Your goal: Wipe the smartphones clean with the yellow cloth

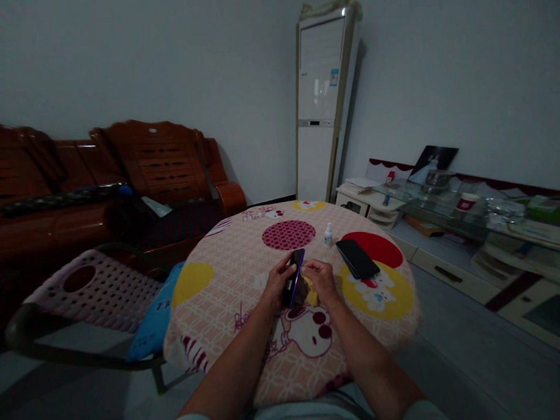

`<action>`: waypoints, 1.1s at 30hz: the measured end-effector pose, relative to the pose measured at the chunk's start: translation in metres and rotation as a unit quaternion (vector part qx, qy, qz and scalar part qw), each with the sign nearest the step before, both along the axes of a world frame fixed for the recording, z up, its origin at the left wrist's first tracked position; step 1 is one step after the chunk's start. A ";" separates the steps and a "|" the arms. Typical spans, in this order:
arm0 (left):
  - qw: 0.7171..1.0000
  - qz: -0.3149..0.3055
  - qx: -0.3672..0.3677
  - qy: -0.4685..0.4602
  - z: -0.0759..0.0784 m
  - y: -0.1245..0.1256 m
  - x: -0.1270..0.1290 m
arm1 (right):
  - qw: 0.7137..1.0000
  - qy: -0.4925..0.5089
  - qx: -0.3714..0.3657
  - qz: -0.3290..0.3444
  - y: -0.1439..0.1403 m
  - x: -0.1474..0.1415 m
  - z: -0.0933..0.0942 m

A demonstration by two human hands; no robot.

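Observation:
My left hand [275,283] is closed around a smartphone [299,257] with a purple edge, tilted up on its side above the table. Pinched in my right hand [320,279] is a yellow cloth [312,295], held against or very close to the phone's edge. Beyond my hands a small white spray bottle [328,235] stands upright. To its right lies a black phone-shaped case or wallet [358,259], flat on the cloth-covered table. The fingertips of my right hand are partly hidden by the cloth and phone.
A patterned tablecloth covers the round table [232,257]. On the left stand a woven chair [98,289] with a blue cushion [157,316] and a wooden sofa [157,163]. A tall air conditioner [316,156] is behind; a glass-topped cabinet [445,206] with a paper cup [466,202] is at right.

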State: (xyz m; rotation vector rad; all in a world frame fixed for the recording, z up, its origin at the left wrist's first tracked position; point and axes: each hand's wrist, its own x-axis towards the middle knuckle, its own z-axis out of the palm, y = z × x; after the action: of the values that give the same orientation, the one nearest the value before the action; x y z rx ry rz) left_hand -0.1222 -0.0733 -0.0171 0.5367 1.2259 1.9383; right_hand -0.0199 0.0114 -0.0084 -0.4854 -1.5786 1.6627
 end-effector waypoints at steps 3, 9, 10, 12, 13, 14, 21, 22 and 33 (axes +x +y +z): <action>1.000 -0.004 -0.004 -0.002 -0.003 0.001 -0.003 | 1.000 -0.014 -0.001 0.016 -0.002 0.000 0.001; 1.000 -0.004 -0.008 0.021 -0.002 0.002 -0.002 | 0.999 0.007 0.015 -0.030 0.003 -0.002 -0.002; 1.000 -0.006 -0.008 0.025 -0.002 0.002 -0.002 | 0.999 0.012 0.009 -0.041 0.003 -0.002 -0.002; 0.999 -0.012 -0.006 0.029 -0.001 0.001 -0.001 | 0.999 0.017 -0.007 -0.049 0.004 -0.002 -0.003; 0.999 -0.012 -0.005 0.029 -0.001 0.001 0.000 | 0.999 0.016 -0.013 -0.046 0.004 -0.002 -0.003; 1.000 -0.011 -0.005 0.028 -0.001 0.001 0.000 | 0.999 0.013 -0.015 -0.041 0.004 -0.002 -0.002; 1.000 0.007 -0.014 -0.005 0.001 -0.001 -0.001 | 0.999 -0.022 -0.004 0.025 -0.004 0.000 -0.001; 1.000 0.009 -0.015 -0.007 0.002 -0.001 -0.001 | 0.999 -0.023 0.000 0.026 -0.004 0.000 -0.001; 0.998 0.039 0.002 0.046 -0.006 0.003 -0.004 | 0.999 -0.020 0.024 -0.022 -0.002 -0.001 0.000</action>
State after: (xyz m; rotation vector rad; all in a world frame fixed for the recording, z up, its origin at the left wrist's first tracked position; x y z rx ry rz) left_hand -0.1263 -0.0700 -0.0231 0.5941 1.3183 2.0016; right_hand -0.0209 0.0096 -0.0080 -0.5292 -1.6215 1.5870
